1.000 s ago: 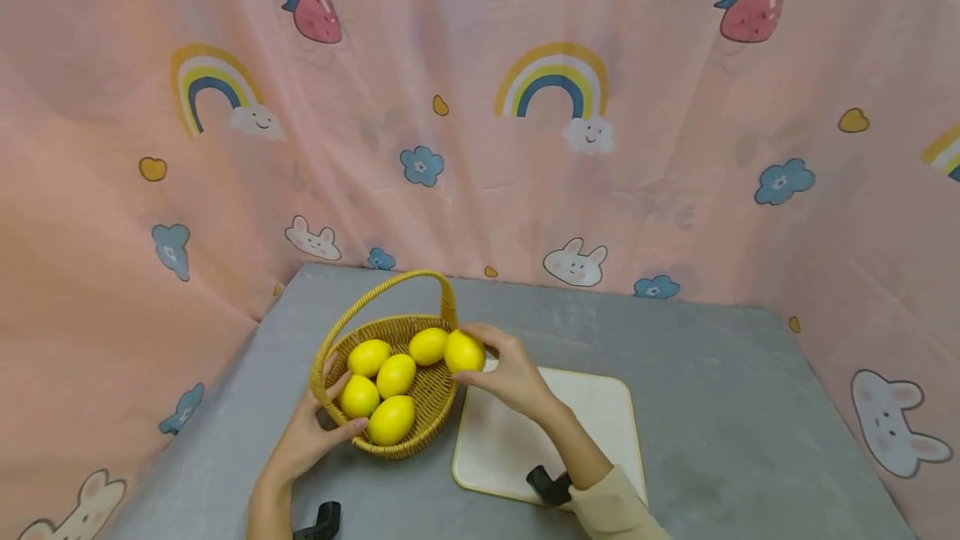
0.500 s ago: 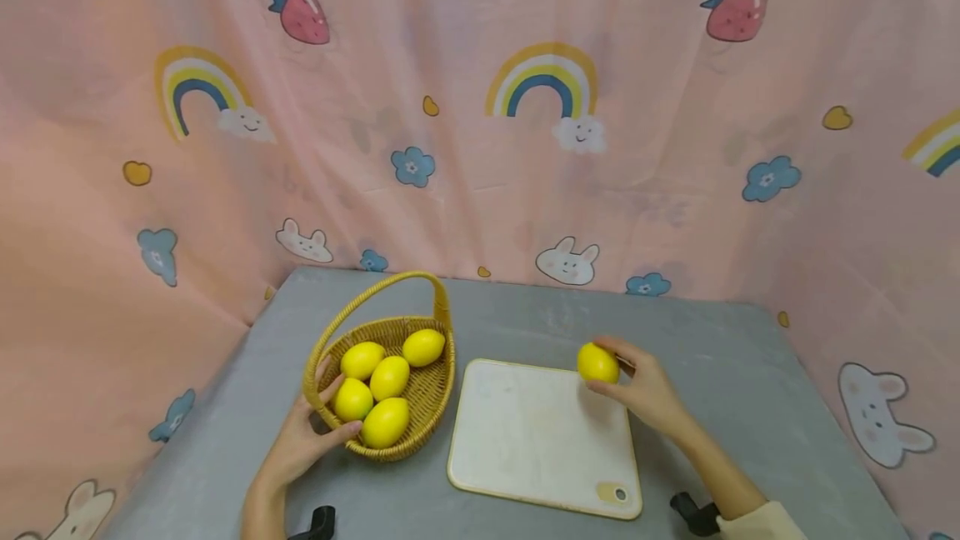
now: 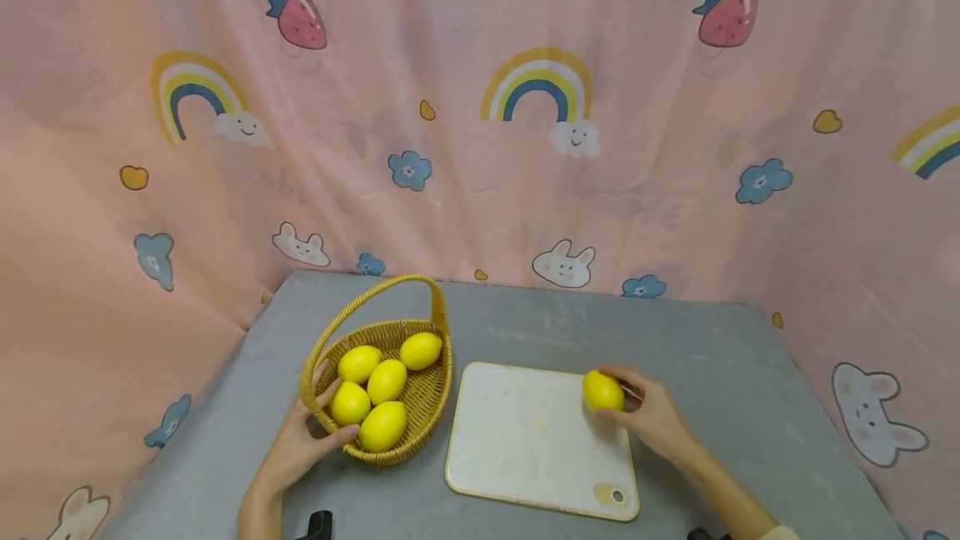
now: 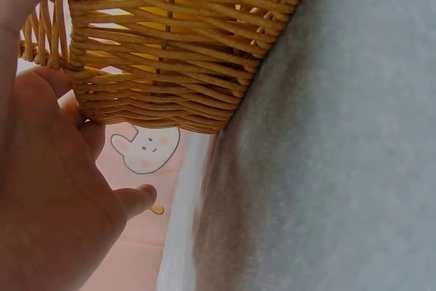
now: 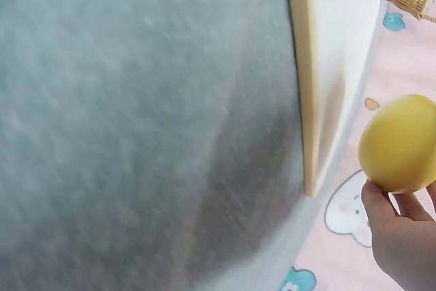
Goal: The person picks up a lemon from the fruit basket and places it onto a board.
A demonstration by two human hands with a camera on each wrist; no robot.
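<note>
My right hand (image 3: 651,413) pinches a yellow lemon (image 3: 602,391) between thumb and fingers, over the far right edge of a white cutting board (image 3: 536,440). In the right wrist view the lemon (image 5: 400,144) is raised above the board's surface (image 5: 344,32). To the left, a yellow wicker basket (image 3: 431,394) with a tall arched handle stands on the table. Several lemons (image 3: 387,380) lie inside it. My left hand (image 3: 294,444) grips its left rim near the handle's base, with the thumb on the near edge. The left wrist view shows the basket's woven side (image 4: 170,52) beside that hand.
Everything stands on a grey table (image 3: 720,390). A pink patterned curtain (image 3: 450,215) hangs behind it and at both sides. The board has a tan corner (image 3: 611,494) with a small hole, at its near right.
My right hand has carried the lemon from the basket's right rim across to the board's right edge, then slightly nearer. My left hand keeps its hold on the basket.
</note>
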